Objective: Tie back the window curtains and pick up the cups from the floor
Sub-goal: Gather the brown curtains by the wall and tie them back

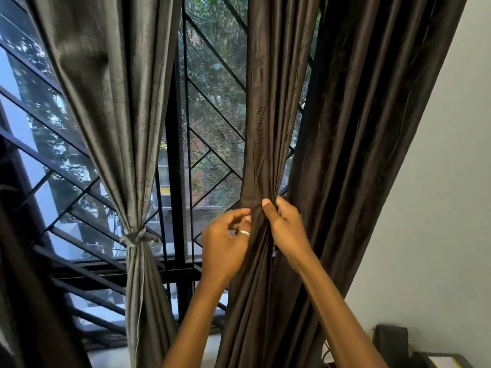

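A grey curtain [117, 102] hangs at the left of the window, gathered and bound by a knotted tie [136, 239]. A dark brown curtain [268, 115] hangs in the middle, bunched into a narrow column. My right hand [285, 225] grips this bunch from its right side, thumb pressed on the front. My left hand [225, 241], with a silver ring, touches the bunch's left edge, fingers curled against the cloth. A wider dark brown curtain panel [358, 128] hangs loose to the right. No cups are in view.
Black window bars [176, 155] and mesh stand behind the curtains, with trees outside. A pale wall [438, 208] is at the right. A dark object with a yellow-edged item [393, 341] sits at the bottom right. The window sill [202, 346] runs below.
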